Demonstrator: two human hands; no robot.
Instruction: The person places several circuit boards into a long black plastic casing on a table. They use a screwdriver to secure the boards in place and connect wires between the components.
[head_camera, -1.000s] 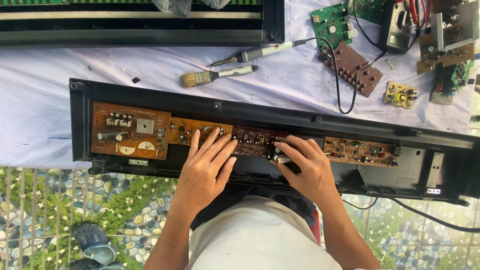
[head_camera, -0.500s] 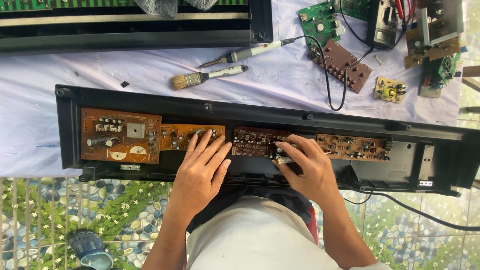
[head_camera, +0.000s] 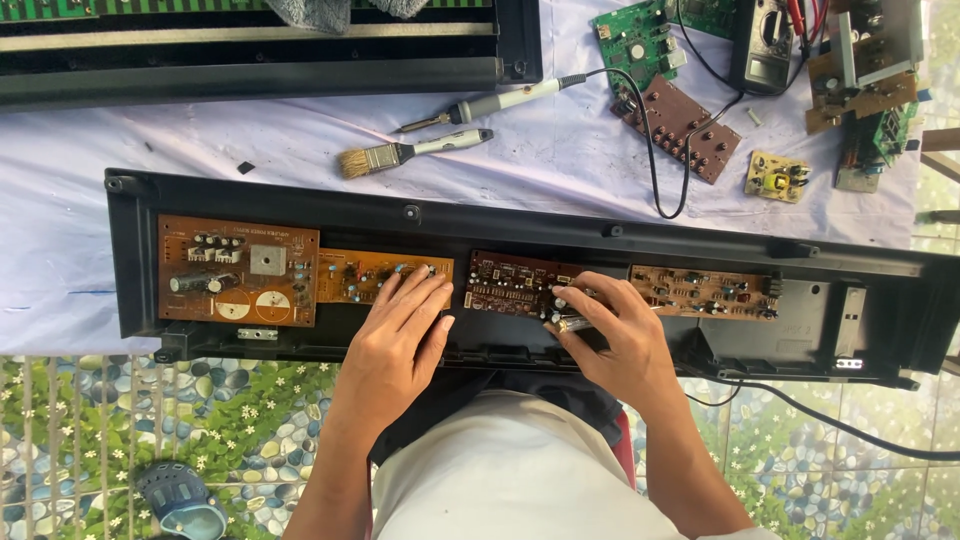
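Head view | left hand (head_camera: 395, 345) fingers spread flat on orange circuit board (head_camera: 375, 277) | right hand (head_camera: 615, 345) fingers clamped on metal tool (head_camera: 572, 322)

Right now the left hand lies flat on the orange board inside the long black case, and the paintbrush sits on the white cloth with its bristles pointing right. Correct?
Not quite. The head view shows the paintbrush on the white cloth with its bristles pointing left, handle to the right. The left hand does lie flat on the orange board inside the long black case.
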